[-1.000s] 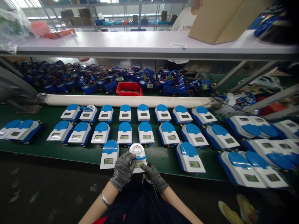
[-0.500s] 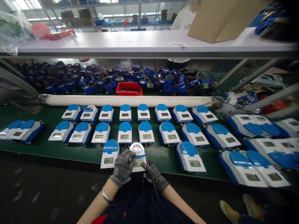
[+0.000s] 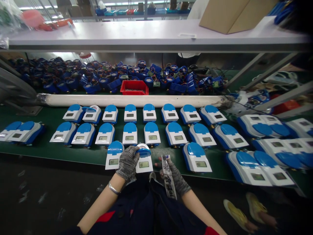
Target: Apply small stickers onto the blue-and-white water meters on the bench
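Right hand now off the meter, gripping a label strip. Left hand fingers apparently closing the blue lid.

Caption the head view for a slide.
Gloved left hand closes the blue lid on a meter at the green bench's edge; the right hand holds a label strip.

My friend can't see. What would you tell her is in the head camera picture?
A gloved left hand rests on a blue-and-white meter at the near edge of a green bench, while the gloved right hand holds a strip of labels. Rows of matching meters fill the bench, with a red tray behind a white tube.
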A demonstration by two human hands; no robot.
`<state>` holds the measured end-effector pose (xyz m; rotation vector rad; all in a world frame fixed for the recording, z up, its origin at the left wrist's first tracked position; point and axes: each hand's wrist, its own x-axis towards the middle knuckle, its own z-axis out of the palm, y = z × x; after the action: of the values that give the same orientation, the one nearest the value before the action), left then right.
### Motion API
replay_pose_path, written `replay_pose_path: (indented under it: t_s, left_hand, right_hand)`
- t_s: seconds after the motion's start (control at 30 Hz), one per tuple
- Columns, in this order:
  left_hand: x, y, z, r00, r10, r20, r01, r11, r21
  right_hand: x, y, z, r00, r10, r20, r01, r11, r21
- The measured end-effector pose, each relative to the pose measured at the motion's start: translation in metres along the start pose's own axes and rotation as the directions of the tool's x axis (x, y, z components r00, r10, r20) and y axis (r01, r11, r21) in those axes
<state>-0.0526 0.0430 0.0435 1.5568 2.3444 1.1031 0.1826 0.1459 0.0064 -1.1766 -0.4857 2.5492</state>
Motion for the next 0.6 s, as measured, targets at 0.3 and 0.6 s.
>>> replay_pose_path:
  t_s: [0.3,0.6]
  left_hand:
    - [0.005,-0.004,-0.001,0.999,-0.054,0.004,0.054,0.999,0.006]
    - [-0.015,0.007,-0.006,0.998,-0.055,-0.001,0.055,0.998,-0.020]
  right_hand:
    - [-0.008,-0.015,-0.001,0.982,0.046,0.186,-0.063,0.994,0.087]
    - [-0.010,-0.026,0.003,0.984,-0.016,0.180,0.003,0.997,0.074]
